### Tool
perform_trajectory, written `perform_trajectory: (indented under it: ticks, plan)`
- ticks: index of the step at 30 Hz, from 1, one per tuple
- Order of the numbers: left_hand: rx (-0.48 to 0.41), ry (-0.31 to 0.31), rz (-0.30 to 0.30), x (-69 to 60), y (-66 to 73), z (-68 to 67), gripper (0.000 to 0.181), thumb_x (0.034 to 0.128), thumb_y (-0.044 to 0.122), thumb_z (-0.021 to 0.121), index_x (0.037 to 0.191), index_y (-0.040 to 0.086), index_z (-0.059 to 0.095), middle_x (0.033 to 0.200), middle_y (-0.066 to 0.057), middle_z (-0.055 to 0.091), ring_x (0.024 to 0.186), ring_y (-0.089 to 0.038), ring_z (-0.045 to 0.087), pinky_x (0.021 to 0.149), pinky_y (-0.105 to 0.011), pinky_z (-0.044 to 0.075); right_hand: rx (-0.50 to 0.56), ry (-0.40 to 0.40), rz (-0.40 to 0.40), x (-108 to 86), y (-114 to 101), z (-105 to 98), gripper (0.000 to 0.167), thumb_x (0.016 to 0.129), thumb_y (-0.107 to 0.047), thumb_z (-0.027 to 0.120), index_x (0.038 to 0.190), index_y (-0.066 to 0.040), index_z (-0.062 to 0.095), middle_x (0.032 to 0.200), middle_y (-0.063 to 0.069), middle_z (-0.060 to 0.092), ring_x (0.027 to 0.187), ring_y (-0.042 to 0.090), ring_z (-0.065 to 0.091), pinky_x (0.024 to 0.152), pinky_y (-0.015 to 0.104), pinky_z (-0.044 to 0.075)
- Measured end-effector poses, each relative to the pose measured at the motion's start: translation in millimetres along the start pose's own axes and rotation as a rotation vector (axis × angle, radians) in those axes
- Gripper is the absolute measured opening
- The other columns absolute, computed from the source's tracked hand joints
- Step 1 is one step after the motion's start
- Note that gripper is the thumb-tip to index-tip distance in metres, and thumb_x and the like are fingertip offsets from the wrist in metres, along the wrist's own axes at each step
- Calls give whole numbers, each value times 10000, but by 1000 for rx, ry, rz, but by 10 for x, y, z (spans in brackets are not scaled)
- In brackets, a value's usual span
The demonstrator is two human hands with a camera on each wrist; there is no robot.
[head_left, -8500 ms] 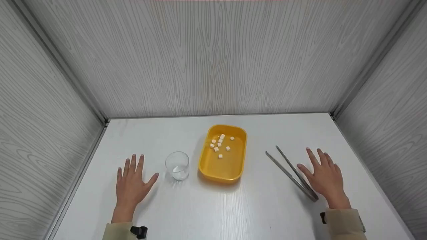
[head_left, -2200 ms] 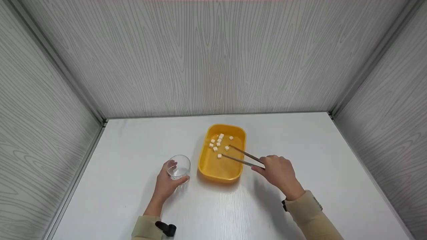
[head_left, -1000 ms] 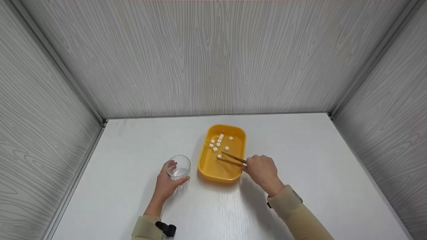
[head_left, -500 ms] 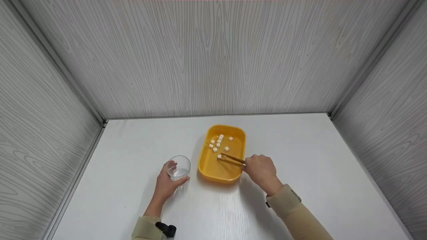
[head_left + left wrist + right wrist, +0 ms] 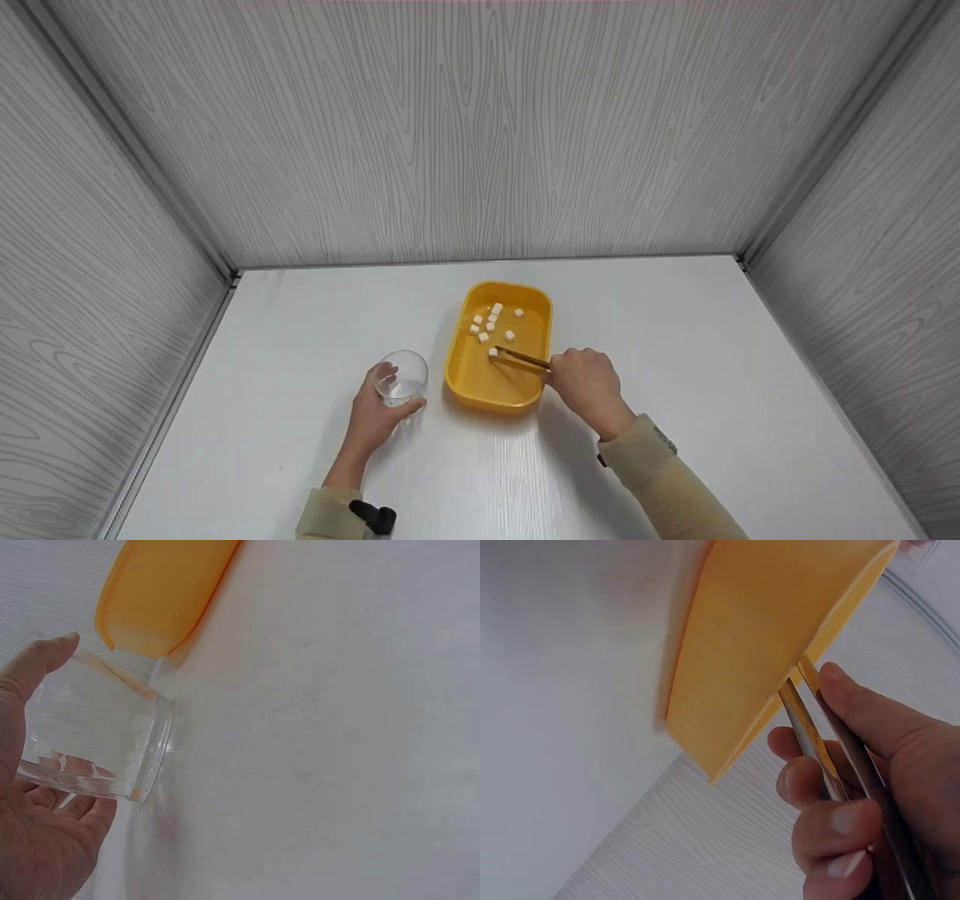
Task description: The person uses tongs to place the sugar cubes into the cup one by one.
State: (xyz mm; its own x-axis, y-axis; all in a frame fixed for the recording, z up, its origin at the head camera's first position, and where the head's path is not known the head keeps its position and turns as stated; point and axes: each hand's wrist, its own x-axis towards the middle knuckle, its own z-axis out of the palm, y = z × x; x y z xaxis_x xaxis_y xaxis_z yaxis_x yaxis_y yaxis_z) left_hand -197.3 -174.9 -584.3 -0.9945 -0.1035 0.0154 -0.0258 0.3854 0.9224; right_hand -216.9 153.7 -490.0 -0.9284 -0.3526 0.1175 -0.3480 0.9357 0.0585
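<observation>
The left hand [image 5: 373,416] grips a glass tumbler [image 5: 409,381], seemingly steadying it, while the right hand [image 5: 591,386] pinches tweezers [image 5: 525,358] so they straddle a white cube [image 5: 493,352] in the yellow tray [image 5: 480,388].

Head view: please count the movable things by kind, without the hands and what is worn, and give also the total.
White cubes: 10, as I count them; two at the back almost merge
Yellow tray: 1
Tweezers: 1, in the right hand
Clear glass: 1, in the left hand
Total: 13
</observation>
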Motion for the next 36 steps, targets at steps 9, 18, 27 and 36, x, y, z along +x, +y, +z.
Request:
perform_trajectory:
  ticks: [9,18,27,36]
  plan:
    - [-14,-3,-5,8,-5,-12,938,715,261,890,1447,13,359,1430,-173,480,1350,-339,414,1121,-490,329,40,-28,20,-32,25,15,354,856,-408,738,704,-94,674,510,-10,408,459,152,333,406,295,326]
    - [-30,-3,1,5,-1,-18,929,711,246,892,1439,4,369,1425,-184,483,1351,-344,414,1124,-490,323,103,26,-9,-119,59,11,318,850,-402,743,723,-116,688,525,-30,452,454,137,351,406,294,337]
    - [-34,4,24,-6,9,-21,883,713,212,888,1409,-5,390,1403,-200,497,1335,-369,429,1121,-496,326,222,140,-66,-208,0,-78,272,833,-357,769,723,-123,685,560,-47,522,454,110,403,408,265,358]
    - [-13,5,8,1,7,0,890,715,223,887,1418,6,386,1414,-185,496,1341,-348,429,1122,-487,327,324,135,-103,-216,-159,-228,250,854,-349,756,727,-158,657,550,-97,454,463,86,382,432,255,312]
